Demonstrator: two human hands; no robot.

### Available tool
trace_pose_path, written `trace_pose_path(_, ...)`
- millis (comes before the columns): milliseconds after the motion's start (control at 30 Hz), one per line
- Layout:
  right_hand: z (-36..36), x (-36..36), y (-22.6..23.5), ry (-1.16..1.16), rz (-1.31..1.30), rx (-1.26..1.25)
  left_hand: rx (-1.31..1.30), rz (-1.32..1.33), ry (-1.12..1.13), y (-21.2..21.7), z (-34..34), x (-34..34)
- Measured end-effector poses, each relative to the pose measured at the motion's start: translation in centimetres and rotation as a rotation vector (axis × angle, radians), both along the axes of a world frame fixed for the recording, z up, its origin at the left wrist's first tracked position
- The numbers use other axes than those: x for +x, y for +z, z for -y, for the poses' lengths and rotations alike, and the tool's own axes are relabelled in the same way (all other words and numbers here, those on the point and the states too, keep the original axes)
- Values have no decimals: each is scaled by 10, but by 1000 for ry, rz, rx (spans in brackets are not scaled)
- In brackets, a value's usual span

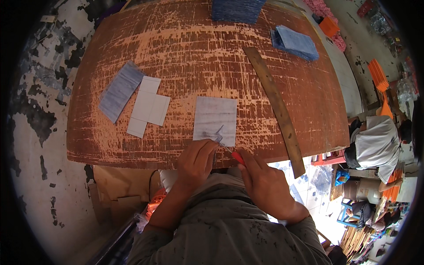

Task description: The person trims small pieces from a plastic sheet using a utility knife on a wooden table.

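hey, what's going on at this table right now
A person stands at a worn wooden board and works on a pale grey sheet near its front edge. The left hand presses on the sheet's near edge, while the right hand holds a red-handled knife with its blade on that edge. A long wooden ruler lies slanted to the right. White cut pieces and a blue-grey strip lie to the left, and blue stacks sit at the back.

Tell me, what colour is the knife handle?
Red: the knife handle shows in the head view, in the right hand.
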State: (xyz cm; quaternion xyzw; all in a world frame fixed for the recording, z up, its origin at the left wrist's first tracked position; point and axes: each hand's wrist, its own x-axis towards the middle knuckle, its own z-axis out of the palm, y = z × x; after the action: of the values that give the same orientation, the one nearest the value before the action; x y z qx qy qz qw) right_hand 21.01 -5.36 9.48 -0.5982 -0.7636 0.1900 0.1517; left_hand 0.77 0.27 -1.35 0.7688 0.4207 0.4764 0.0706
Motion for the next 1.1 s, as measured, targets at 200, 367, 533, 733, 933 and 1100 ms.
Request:
trace_pose_path(200, -3, -2, -5, -1, 1, -3, 3, 21, 1, 2, -1, 2)
trace_pose_path(367, -6, -4, -6, 1, 4, -7, 16, 31, 5, 3, -1, 2)
trace_pose_path(533, -7, -3, -11, 5, 21, 11, 10, 33, 5, 3, -1, 2)
trace_pose_path(733, -11, -2, -18, 31, 26, 45, -14, 22, 9, 3, 0, 0)
trace_pose_path(933, -15, -2, -24, 45, 9, 77, 4, 42, -1, 4, -1, 2)
trace_pose_path(1100, -17, -3, -24, 23, -27, 41, -10, 56, 7, 3, -1, 1)
